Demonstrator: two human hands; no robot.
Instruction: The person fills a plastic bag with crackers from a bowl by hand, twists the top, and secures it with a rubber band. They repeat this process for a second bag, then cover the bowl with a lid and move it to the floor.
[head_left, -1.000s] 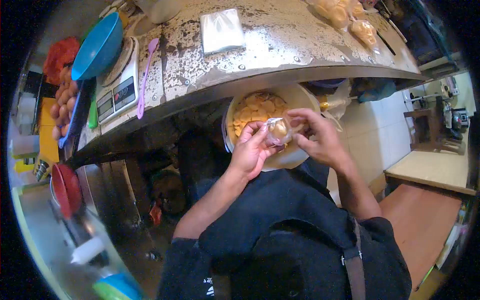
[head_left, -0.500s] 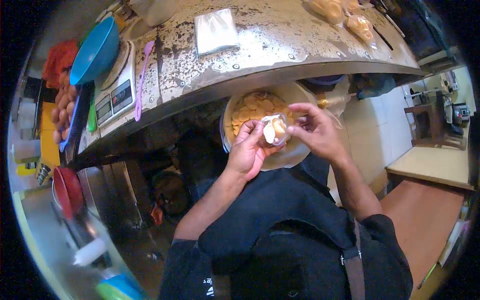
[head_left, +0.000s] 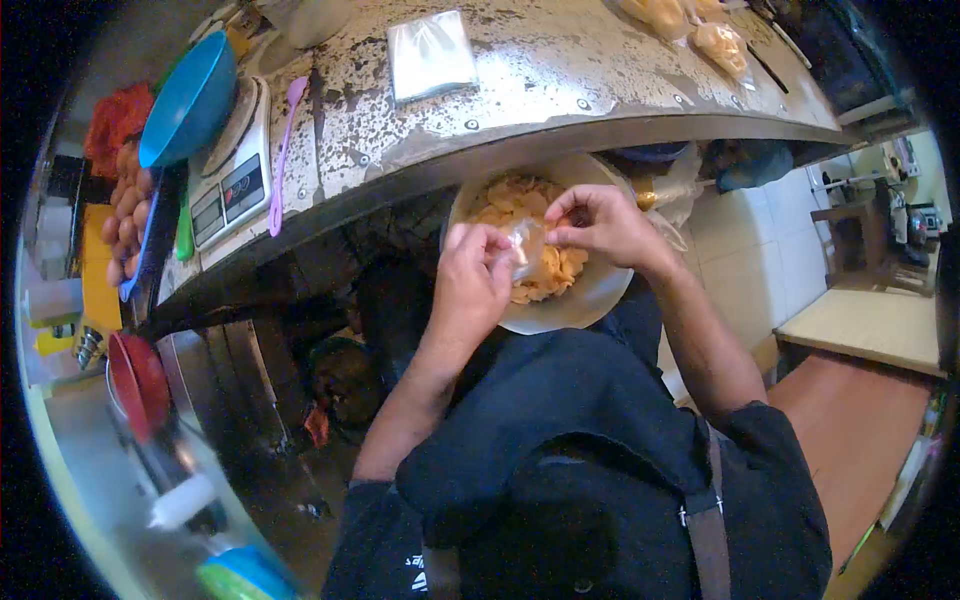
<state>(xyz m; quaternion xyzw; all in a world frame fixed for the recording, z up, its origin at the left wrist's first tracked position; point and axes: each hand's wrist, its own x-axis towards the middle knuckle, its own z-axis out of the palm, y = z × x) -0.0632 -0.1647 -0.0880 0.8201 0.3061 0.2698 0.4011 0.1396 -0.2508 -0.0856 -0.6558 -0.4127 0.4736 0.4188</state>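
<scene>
My left hand (head_left: 470,275) pinches one side of a small clear plastic bag (head_left: 522,248), fingers closed. My right hand (head_left: 608,232) has thumb and forefinger pressed together at the bag's other side. Beneath the hands, a large pale basin (head_left: 606,290) sits at my lap, partly under the counter's edge. Thin orange-yellow chips (head_left: 548,282) lie heaped in it. Whether the bag has anything inside is hard to make out through its glare.
On the worn counter (head_left: 360,70) lie a stack of clear bags (head_left: 432,58), a pink spoon (head_left: 288,150), a scale (head_left: 232,195) and filled bags (head_left: 722,50). A blue bowl (head_left: 190,100) and eggs (head_left: 127,205) stand left. A wooden board (head_left: 850,430) is at right.
The pale chips seen in my left hand half a second ago no longer show there. Both hands have shifted and now pinch the bag over the basin, with more of the heap visible.
</scene>
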